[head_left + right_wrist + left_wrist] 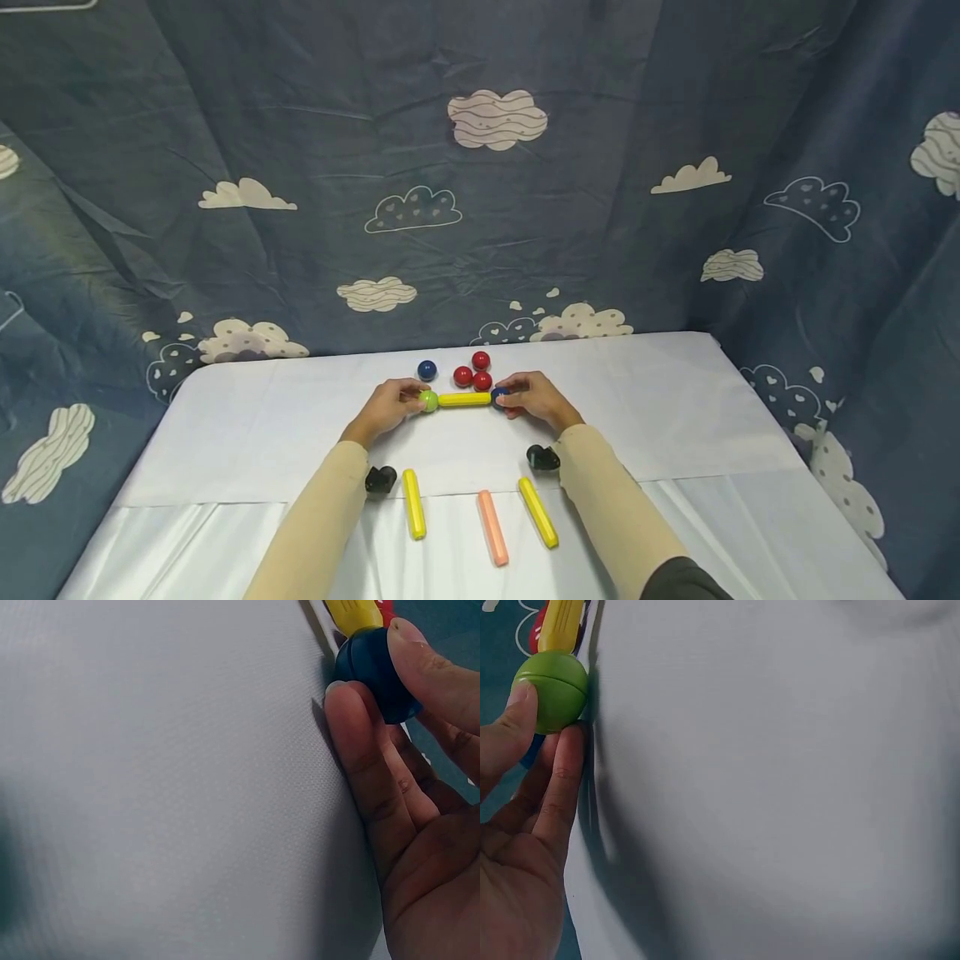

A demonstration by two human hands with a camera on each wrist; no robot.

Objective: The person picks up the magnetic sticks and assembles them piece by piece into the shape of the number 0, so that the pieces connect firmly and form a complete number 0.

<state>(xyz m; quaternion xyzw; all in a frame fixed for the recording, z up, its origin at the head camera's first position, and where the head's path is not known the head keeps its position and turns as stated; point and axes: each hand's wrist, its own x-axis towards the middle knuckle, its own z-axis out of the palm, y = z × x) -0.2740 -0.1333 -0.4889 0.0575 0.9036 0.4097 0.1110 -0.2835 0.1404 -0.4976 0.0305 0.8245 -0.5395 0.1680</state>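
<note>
While both hands are up at it, the yellow rod [465, 400] lies crosswise between them over the white cloth [652, 400]; can't tell from here if it's resting on the cloth or held just off it. Using that rod as datum, sides are the person's own.

Rod's left end: green ball [561, 694], touching. Left hand [392, 410] pinches it, thumb on one side, fingertips on the other, spread just enough to take the ball.

Rod's right end: held blue ball [375, 671], also touching. Right hand [537, 400] has it the same way, thumb against fingertips with the ball between. Can't tell how deep either ball seats on the rod.

Far side of rod: three red balls [481, 379] grouped close behind its right half; loose blue ball [427, 370] near, behind its left end.

Near side, well apart from rod: left loose rod [414, 504], yellow, off its left end; pink rod [492, 528] in line with its right end; right loose rod [538, 512], yellow, past that end.

Beige sleeves [322, 525] come in from the rod's near side. Backdrop [570, 192] beyond the rod: dark blue, pale clouds.
</note>
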